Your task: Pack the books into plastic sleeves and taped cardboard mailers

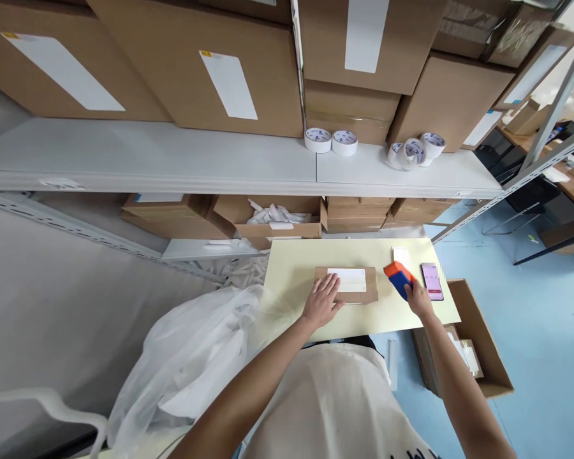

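Near the front edge of the desk (291, 274), the left hand (321, 301) lies flat and open, fingers together, on the left end of a flat cardboard parcel (370, 290). The print on the parcel's white label (347, 279) is too small to read. Just right of it, an orange-and-blue device (398, 277) is gripped by the curled right hand (417, 298) (the fingers are partly hidden behind it). A phone (432, 281) lies by the right edge, its pink screen illegible.
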A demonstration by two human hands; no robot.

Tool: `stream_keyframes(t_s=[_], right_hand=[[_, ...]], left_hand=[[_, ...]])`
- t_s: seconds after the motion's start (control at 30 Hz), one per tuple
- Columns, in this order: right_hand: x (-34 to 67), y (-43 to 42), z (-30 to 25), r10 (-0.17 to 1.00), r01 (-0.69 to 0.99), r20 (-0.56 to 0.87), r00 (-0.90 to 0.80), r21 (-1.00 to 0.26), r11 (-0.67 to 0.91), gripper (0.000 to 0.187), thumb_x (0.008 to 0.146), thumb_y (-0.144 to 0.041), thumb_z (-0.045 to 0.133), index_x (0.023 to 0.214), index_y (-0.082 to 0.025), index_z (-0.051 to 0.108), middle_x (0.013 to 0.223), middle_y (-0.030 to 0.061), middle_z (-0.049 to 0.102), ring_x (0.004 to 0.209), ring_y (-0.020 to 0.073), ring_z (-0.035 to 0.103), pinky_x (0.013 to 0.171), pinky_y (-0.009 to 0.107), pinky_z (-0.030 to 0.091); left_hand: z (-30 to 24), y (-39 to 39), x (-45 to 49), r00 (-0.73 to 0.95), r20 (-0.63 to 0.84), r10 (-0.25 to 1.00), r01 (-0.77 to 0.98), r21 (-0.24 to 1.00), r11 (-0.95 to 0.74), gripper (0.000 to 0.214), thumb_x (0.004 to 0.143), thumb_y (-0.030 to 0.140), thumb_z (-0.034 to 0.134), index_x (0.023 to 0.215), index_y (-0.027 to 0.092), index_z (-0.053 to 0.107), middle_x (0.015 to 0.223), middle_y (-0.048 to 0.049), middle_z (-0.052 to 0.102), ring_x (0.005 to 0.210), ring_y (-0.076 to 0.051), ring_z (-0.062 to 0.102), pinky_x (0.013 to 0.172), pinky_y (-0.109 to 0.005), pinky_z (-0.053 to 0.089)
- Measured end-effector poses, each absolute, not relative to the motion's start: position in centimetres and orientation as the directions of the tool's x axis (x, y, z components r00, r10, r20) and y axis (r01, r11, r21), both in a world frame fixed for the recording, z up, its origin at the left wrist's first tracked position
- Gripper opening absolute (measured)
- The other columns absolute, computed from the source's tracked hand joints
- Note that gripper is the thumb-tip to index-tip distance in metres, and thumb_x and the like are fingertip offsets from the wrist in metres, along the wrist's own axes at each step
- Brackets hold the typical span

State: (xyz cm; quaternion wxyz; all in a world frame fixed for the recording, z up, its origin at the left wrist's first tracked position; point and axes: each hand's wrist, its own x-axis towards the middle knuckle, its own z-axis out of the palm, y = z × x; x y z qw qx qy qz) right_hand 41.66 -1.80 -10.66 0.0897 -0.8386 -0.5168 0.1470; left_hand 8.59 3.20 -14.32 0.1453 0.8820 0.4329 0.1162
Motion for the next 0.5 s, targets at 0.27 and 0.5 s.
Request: stream_keyframes(t_s=[0.27,0.5], right_hand=[[34.4,6.0,-2.0,0.989,0.781,-0.144,0.042,-0.612,-0.122,0.061,0.088,-0.070,0.030,0.056,-0.021,0.048,0.055,0.0016,0.055,0.053,0.0150,0.048,0.053,0.026,0.038],[32.0,7.7,-2.6,0.967,0.889,-0.225,-0.121,-0.458,0.004,0.056,0.090,-0.064,0.031,0.051,-0.024,0.038,0.051,0.0011,0.049,0.052,0.0157,0.046,0.054,0.028,0.035]], left_hand=[[-14.5,2.8,8.3,0.616,0.089,0.783,0.704,0.384,-0.597,0.068,0.091,0.042,0.048,0.151,0.017,0.031,0.156,-0.0124,0.034,0.145,-0.028,0.029,0.119,-0.045,0.018],[-13.6,3.0,8.7,0.525,0.046,0.850,0.628,0.653,-0.423,0.057,0.093,0.043,0.044,0.143,0.017,0.045,0.152,-0.0122,0.040,0.144,-0.028,0.032,0.119,-0.049,0.022]])
